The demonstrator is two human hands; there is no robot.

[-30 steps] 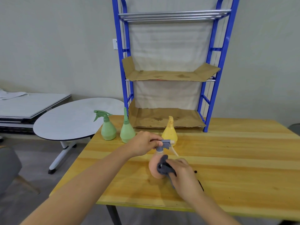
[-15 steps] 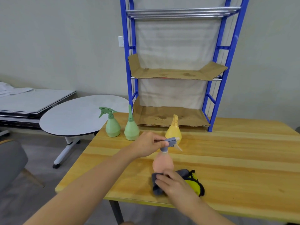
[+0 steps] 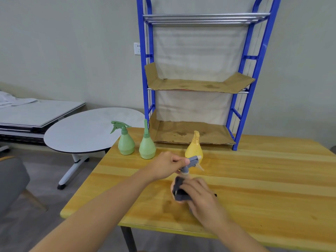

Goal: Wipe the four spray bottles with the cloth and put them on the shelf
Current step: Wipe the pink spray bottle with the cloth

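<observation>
Two bare hands over the near part of the yellow wooden table [image 3: 254,180]. Right hand [image 3: 200,195] closed around a dark grey cloth [image 3: 179,190], pressing it against the body of the peach-coloured plastic spray bottle with a grey trigger head [image 3: 185,174]; bottle body mostly hidden behind cloth and hand. Left hand [image 3: 168,165] pinched shut on that bottle's grey trigger head, holding it upright. Hands close together, one bottle between them.

Four spray bottles total: the peach one in hand, plus three standing upright further back. Yellow pear-shaped spray bottle [image 3: 194,150] just behind the held one. Two pale green pear-shaped spray bottles [image 3: 147,144] near the table's far left edge, side by side, not touching.

At the table's far edge stands one blue metal shelf rack [image 3: 252,70] with three tiers, lower two lined with brown cardboard [image 3: 192,133], nothing on them. Left of the table, one white oval side table [image 3: 85,130].
</observation>
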